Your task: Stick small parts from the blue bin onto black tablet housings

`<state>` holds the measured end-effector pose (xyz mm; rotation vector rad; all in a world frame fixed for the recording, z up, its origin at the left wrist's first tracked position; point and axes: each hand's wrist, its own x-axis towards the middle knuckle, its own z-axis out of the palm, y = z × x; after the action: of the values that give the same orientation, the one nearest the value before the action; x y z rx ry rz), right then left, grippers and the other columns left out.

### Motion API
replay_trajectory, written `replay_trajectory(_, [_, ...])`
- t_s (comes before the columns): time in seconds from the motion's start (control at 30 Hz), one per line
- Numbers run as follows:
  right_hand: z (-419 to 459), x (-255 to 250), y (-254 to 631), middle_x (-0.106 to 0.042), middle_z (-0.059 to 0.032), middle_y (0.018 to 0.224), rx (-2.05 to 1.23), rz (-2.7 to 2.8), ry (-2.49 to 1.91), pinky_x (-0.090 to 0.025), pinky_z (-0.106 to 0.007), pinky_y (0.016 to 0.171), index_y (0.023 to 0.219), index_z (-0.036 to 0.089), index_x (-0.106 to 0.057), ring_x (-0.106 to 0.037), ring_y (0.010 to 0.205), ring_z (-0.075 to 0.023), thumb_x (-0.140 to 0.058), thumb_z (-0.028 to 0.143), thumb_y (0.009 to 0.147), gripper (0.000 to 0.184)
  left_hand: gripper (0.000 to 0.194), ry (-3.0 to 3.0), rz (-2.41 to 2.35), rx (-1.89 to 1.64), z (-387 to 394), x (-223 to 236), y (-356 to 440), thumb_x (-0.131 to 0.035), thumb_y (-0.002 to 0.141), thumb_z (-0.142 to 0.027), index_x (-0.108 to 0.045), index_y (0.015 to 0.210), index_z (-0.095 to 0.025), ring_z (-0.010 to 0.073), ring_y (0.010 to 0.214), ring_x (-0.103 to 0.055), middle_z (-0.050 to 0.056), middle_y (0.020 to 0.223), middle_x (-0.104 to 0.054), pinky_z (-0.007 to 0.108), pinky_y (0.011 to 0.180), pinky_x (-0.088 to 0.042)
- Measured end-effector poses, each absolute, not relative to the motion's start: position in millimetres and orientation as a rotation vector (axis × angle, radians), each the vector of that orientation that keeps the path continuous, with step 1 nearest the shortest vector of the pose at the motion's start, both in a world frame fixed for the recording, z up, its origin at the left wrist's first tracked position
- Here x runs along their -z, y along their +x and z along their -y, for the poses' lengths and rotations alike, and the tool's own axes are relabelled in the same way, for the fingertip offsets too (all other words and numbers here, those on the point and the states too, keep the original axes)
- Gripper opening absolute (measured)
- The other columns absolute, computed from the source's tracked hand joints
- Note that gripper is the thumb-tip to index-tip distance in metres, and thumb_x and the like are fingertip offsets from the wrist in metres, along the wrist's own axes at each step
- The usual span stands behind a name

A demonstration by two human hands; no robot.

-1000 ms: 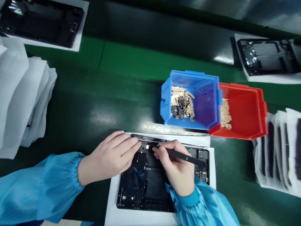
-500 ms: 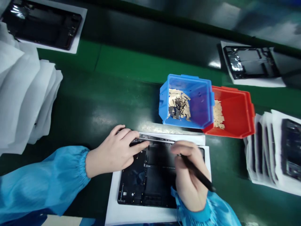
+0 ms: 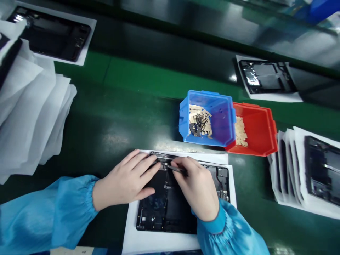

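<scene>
An opened black tablet (image 3: 180, 205) lies on white sheets, with inner parts and a long strip along its far edge showing. My left hand (image 3: 127, 180) rests palm down over its far left corner, fingers stretched out and fingertips touching the edge area. Pinched in my right hand (image 3: 198, 187) is a slim black pointed tool (image 3: 177, 170). Its tip reaches the far edge of the tablet, close beside my left fingertips. My right hand and sleeve cover the middle and near right of the tablet.
Beyond the tablet stand a blue bin (image 3: 220, 122) with small pale and black pieces and a red bin (image 3: 259, 132) with pale pieces. Stacks of white sheets (image 3: 34, 102) flank me, the right one holding tablets (image 3: 324, 170). More opened tablets (image 3: 58, 37) lie farther back.
My right hand has moved left and turned, bringing the tool's tip near my left fingers. My left hand stays at the tablet's corner. The view has shifted slightly.
</scene>
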<state>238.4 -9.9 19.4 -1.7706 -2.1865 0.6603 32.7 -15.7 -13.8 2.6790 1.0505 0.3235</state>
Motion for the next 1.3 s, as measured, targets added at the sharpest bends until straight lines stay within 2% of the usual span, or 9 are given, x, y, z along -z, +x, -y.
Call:
replay_trajectory(0.1, [14,-22,228,-0.059,-0.0003,0.071,-0.505,2.265,-1.642,-0.037,-0.026,0.057,0.080,0.019,-0.057,-0.055,0.062,-0.0154,-0.049,0.018,0.087,0.011,0.056,2.650,-1.156,-0.329,22,16,39,-0.046,0.086,-0.046,-0.045,0.130,-0.012,0.0308,0.121,-0.040,0.013,0.130,-0.048,0.047,0.108,-0.026])
replay_trajectory(0.27, [41,-14,210,-0.057,-0.0021,0.063,-0.192,2.502,-1.478,-0.031,-0.030,0.052,0.083,0.016,-0.061,-0.050,0.055,-0.0172,-0.032,0.012,0.091,0.030,0.044,2.641,-1.039,-0.283,12,13,32,-0.044,0.089,-0.032,-0.045,0.130,-0.016,0.0254,0.116,-0.044,0.010,0.125,-0.050,0.045,0.105,-0.031])
replay_trajectory(0.47, [33,-19,238,-0.062,-0.0014,0.075,-0.354,2.427,-1.500,-0.038,-0.027,0.057,0.095,0.017,-0.061,-0.054,0.059,-0.0142,-0.047,0.024,0.090,0.017,0.040,2.716,-0.962,-0.269,3,12,24,-0.044,0.090,-0.032,-0.046,0.129,-0.022,0.0242,0.116,-0.045,0.006,0.125,-0.051,0.043,0.104,-0.032])
replay_trajectory(0.8, [51,-31,341,-0.066,-0.0033,0.085,-0.054,2.241,-1.878,-0.042,-0.025,0.056,0.098,0.020,-0.060,-0.063,0.069,-0.0164,-0.046,0.032,0.090,0.021,0.041,2.787,-1.129,-0.238,14,7,38,-0.046,0.085,-0.021,-0.051,0.125,-0.013,0.0238,0.110,-0.050,0.008,0.123,-0.055,0.043,0.105,-0.032])
replay_trajectory(0.9, [58,-28,364,-0.066,-0.0062,0.087,-0.126,2.086,-2.022,-0.044,-0.028,0.060,0.099,0.022,-0.061,-0.064,0.073,-0.0203,-0.044,0.037,0.089,0.025,0.040,2.837,-1.162,-0.194,15,3,43,-0.046,0.084,-0.019,-0.053,0.123,-0.013,0.0248,0.107,-0.052,0.008,0.120,-0.057,0.047,0.102,-0.033])
replay_trajectory(1.0, [52,-19,384,-0.063,-0.0100,0.102,-0.303,1.911,-2.092,-0.047,-0.034,0.075,0.109,0.020,-0.059,-0.062,0.089,-0.0251,-0.044,0.042,0.086,0.035,0.034,2.833,-1.169,-0.249,14,2,45,-0.044,0.086,-0.020,-0.057,0.117,-0.017,0.0234,0.105,-0.053,0.007,0.116,-0.060,0.050,0.103,-0.029])
replay_trajectory(1.1, [39,-8,396,-0.062,-0.0106,0.110,-0.579,1.746,-2.110,-0.043,-0.038,0.088,0.113,0.017,-0.059,-0.058,0.101,-0.0268,-0.047,0.045,0.084,0.042,0.030,2.825,-1.127,-0.338,12,4,42,-0.044,0.088,-0.020,-0.057,0.116,-0.020,0.0204,0.102,-0.055,0.004,0.111,-0.062,0.048,0.102,-0.029])
replay_trajectory(1.2, [28,-4,398,-0.067,-0.0088,0.094,-0.820,1.611,-2.065,-0.045,-0.035,0.084,0.106,0.015,-0.062,-0.062,0.089,-0.0239,-0.049,0.046,0.083,0.041,0.032,2.798,-1.123,-0.435,7,5,41,-0.044,0.089,-0.016,-0.054,0.119,-0.020,0.0180,0.098,-0.057,0.004,0.108,-0.063,0.045,0.101,-0.031])
replay_trajectory(1.3, [22,-3,397,-0.066,-0.0070,0.083,-0.851,1.651,-1.995,-0.047,-0.033,0.076,0.092,0.015,-0.064,-0.061,0.077,-0.0210,-0.052,0.044,0.081,0.033,0.029,2.774,-1.076,-0.504,-3,1,57,-0.042,0.090,-0.014,-0.054,0.116,-0.017,0.0164,0.095,-0.058,0.005,0.107,-0.063,0.040,0.096,-0.037])
